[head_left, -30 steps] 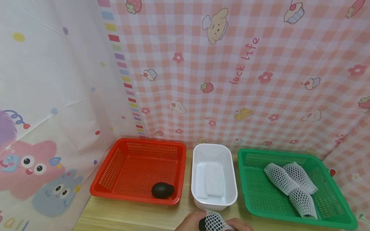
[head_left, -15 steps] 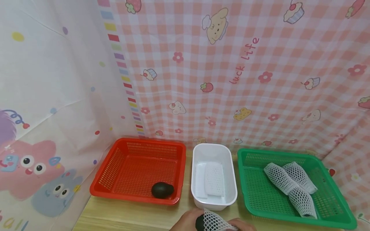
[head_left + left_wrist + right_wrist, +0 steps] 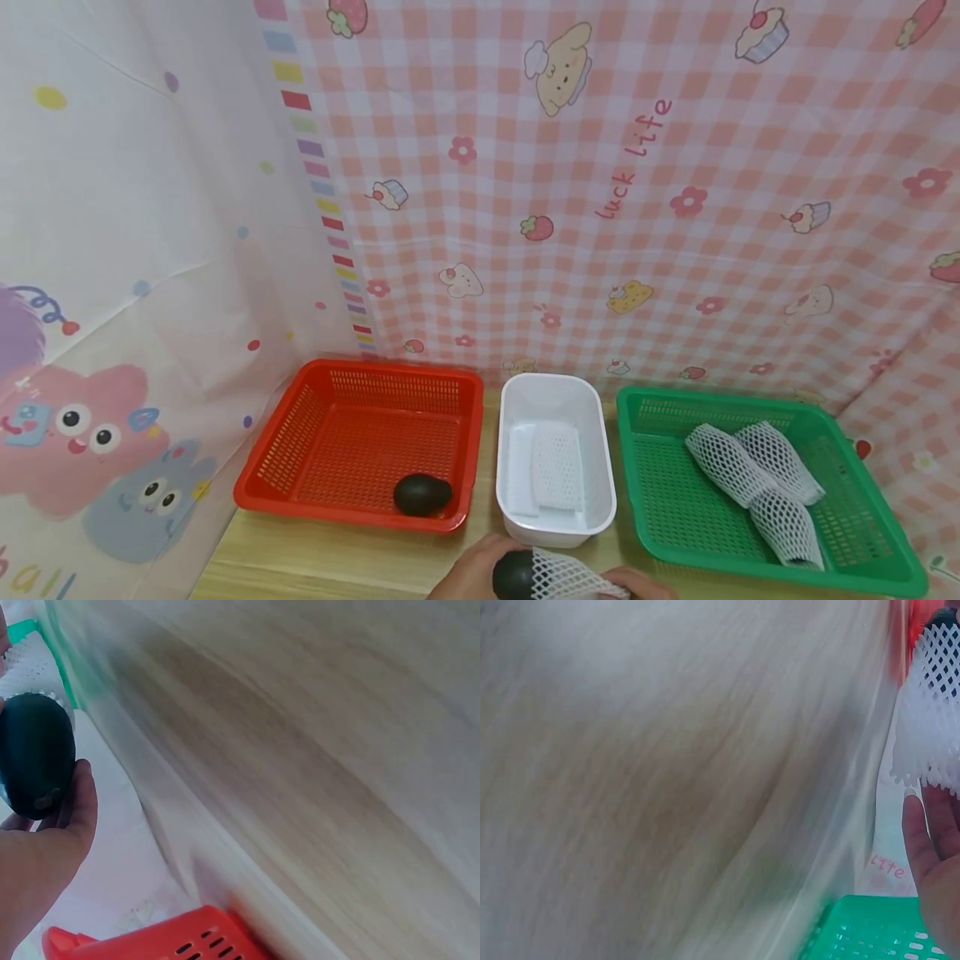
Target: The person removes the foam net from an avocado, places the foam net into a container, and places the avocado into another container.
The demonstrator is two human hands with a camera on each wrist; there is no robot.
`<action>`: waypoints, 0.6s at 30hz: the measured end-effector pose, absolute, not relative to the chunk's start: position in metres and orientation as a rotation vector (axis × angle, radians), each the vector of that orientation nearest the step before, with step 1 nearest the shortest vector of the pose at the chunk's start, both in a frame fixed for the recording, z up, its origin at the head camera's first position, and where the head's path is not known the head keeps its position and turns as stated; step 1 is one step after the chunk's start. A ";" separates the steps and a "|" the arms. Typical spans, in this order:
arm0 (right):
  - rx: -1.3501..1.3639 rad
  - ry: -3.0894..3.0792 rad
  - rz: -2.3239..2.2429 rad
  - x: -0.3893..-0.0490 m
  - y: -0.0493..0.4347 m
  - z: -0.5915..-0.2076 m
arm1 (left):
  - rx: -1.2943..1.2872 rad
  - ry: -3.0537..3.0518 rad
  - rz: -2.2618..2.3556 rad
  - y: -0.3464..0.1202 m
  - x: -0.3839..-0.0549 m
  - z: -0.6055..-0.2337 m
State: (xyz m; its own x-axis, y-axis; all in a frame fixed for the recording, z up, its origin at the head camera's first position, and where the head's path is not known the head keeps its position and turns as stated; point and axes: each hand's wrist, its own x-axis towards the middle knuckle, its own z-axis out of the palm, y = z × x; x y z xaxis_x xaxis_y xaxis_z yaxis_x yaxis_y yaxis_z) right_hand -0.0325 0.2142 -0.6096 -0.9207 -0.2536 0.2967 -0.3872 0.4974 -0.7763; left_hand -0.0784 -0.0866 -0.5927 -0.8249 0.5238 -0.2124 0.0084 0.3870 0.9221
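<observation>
At the bottom edge of the head view my left hand [image 3: 467,577] holds a dark green avocado [image 3: 513,575], fingers curled about its bare end. A white foam net sleeve [image 3: 564,577] covers the avocado's other end and narrows toward my right hand [image 3: 639,583], which pinches its far edge. In the left wrist view the avocado [image 3: 36,757] rests against my fingers with its bare tip showing. The right wrist view shows the net [image 3: 930,712] with my fingertips right at its loose rim. Part of both hands falls outside the head view.
A red basket [image 3: 375,518] at left holds another avocado [image 3: 422,495]. The white tub [image 3: 557,533] in the middle contains flat foam nets [image 3: 557,467]. At right, a green basket [image 3: 645,500] holds several net-wrapped pieces [image 3: 787,527]. Patterned curtains [image 3: 525,250] hang behind the wooden table [image 3: 300,558].
My left hand and the avocado have shifted left, while my right hand has drawn slightly right. The net is stretched longer, and more of the bare avocado shows.
</observation>
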 end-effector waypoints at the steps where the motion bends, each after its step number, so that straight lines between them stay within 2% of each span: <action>1: 0.536 -2.601 1.387 -0.032 0.215 -0.608 | 0.445 2.162 1.459 -0.087 -0.078 -0.592; 7: 0.535 -2.587 1.291 -0.031 0.222 -0.612 | 0.582 2.245 1.438 -0.093 -0.077 -0.588; 11: 0.648 -2.708 1.298 -0.041 0.251 -0.648 | 0.604 2.263 1.415 -0.098 -0.074 -0.584; 15: 0.861 -2.853 1.395 -0.059 0.285 -0.688 | 0.533 2.250 1.440 -0.102 -0.069 -0.579; 18: 1.126 -2.755 1.421 -0.071 0.301 -0.704 | 0.479 2.240 1.463 -0.105 -0.066 -0.574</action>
